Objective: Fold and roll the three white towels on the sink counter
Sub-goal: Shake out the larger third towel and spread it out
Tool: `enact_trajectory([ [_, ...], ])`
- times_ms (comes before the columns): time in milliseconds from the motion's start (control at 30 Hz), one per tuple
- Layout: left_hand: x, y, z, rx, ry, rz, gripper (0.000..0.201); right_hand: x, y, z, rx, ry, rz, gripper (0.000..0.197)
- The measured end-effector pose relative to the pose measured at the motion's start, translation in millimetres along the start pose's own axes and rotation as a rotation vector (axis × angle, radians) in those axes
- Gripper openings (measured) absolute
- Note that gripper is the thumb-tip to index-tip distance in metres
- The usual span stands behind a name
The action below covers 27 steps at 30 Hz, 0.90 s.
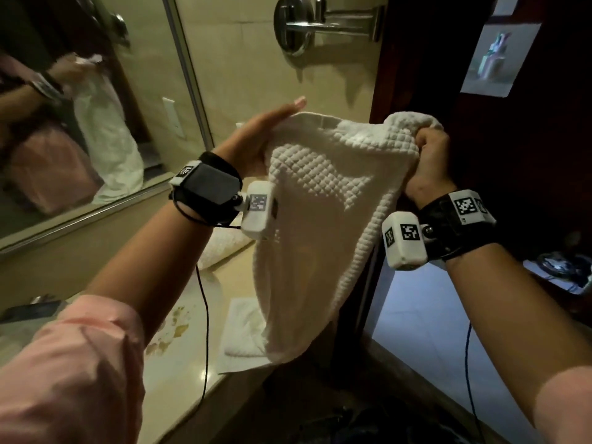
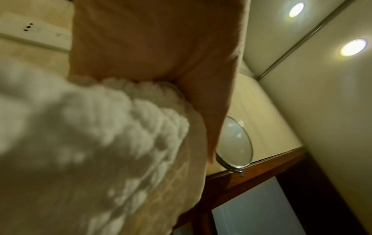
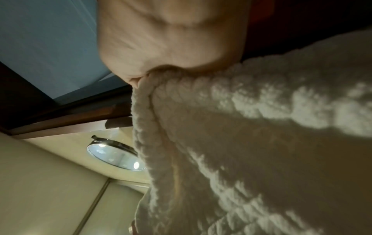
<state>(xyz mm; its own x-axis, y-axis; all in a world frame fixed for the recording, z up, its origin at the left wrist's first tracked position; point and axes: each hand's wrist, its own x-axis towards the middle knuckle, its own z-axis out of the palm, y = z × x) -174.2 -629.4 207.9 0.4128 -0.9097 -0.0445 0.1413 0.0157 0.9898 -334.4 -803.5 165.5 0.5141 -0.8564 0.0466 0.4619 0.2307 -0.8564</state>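
Note:
I hold a white waffle-weave towel [image 1: 320, 219] up in the air over the counter's right end, and it hangs down from both hands. My left hand [image 1: 262, 139] holds its upper left corner with fingers stretched along the top edge. The left wrist view shows the towel [image 2: 80, 143] tucked against the left hand [image 2: 161, 47]. My right hand [image 1: 429, 155] grips the bunched upper right corner in a fist. In the right wrist view the towel [image 3: 261, 143] comes out from under the closed right hand [image 3: 171, 31]. A second white towel [image 1: 224, 248] lies bunched on the counter, and a third towel [image 1: 243, 328] lies flat near the front edge.
The beige counter [image 1: 192, 363] runs along a wall mirror [image 1: 80, 123] on the left. A chrome swing-arm mirror [image 1: 294, 27] is mounted on the tiled wall ahead. A dark wooden door frame [image 1: 416, 75] stands just right of the towel, with pale floor [image 1: 416, 315] beyond it.

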Motion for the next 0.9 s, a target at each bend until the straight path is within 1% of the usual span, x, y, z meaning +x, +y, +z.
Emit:
enact_trajectory([
  [100, -22.9, 25.8, 2.9, 0.121, 0.019, 0.096, 0.023, -3.3, -9.7, 22.6, 0.067, -0.084, -0.004, 0.043],
  [133, -29.0, 34.8, 4.2, 0.165, 0.007, 0.149, 0.024, -4.0, -13.4, 30.3, 0.086, -0.117, -0.002, 0.044],
  [167, -33.0, 43.4, 4.2, 0.207, 0.012, 0.196, 0.035, -5.3, -17.8, 38.3, 0.098, -0.148, 0.004, 0.045],
  [200, -38.8, 51.9, 6.1, 0.251, 0.04, 0.227, 0.046, -6.5, -21.7, 45.9, 0.106, -0.175, 0.008, 0.041],
  [267, -52.7, 65.8, 11.1, 0.347, 0.108, 0.309, 0.057, -10.1, -30.0, 60.0, 0.123, -0.233, 0.005, 0.029],
  [333, -67.5, 75.7, 15.6, 0.456, 0.107, 0.408, 0.06, -13.9, -37.6, 68.8, 0.171, -0.293, 0.0, 0.033],
  [433, -91.2, 85.8, 23.1, 0.546, 0.053, 0.483, 0.059, -23.7, -49.7, 78.1, 0.224, -0.403, -0.01, 0.041],
  [500, -105.8, 91.2, 28.2, 0.566, 0.047, 0.505, 0.058, -30.0, -56.2, 83.9, 0.242, -0.445, -0.022, 0.039],
  [567, -117.5, 95.2, 32.9, 0.573, 0.061, 0.523, 0.059, -33.7, -62.1, 88.6, 0.269, -0.45, -0.043, 0.036],
  [633, -125.3, 97.4, 35.8, 0.53, 0.093, 0.534, 0.06, -36.1, -67.3, 92.3, 0.279, -0.463, -0.057, 0.031],
  [667, -128.2, 97.8, 37.7, 0.479, 0.12, 0.521, 0.059, -37.1, -68.9, 93.9, 0.27, -0.483, -0.06, 0.025],
  [733, -133.5, 96.6, 42.2, 0.379, 0.164, 0.48, 0.049, -43.4, -72.2, 96.2, 0.258, -0.548, -0.046, 0.013],
  [767, -135.3, 94.6, 43.7, 0.357, 0.182, 0.464, 0.041, -46.7, -72.6, 96.2, 0.254, -0.574, -0.028, 0.014],
  [833, -138.6, 88.4, 46.1, 0.349, 0.214, 0.446, 0.027, -51.9, -71.0, 94.5, 0.266, -0.602, -0.006, 0.026],
  [867, -139.9, 84.5, 46.8, 0.341, 0.226, 0.443, 0.024, -53.8, -70.0, 94.2, 0.268, -0.61, -0.009, 0.024],
  [900, -140.8, 80.9, 47.1, 0.33, 0.241, 0.441, 0.023, -55.6, -69.0, 93.8, 0.249, -0.609, -0.021, 0.018],
])
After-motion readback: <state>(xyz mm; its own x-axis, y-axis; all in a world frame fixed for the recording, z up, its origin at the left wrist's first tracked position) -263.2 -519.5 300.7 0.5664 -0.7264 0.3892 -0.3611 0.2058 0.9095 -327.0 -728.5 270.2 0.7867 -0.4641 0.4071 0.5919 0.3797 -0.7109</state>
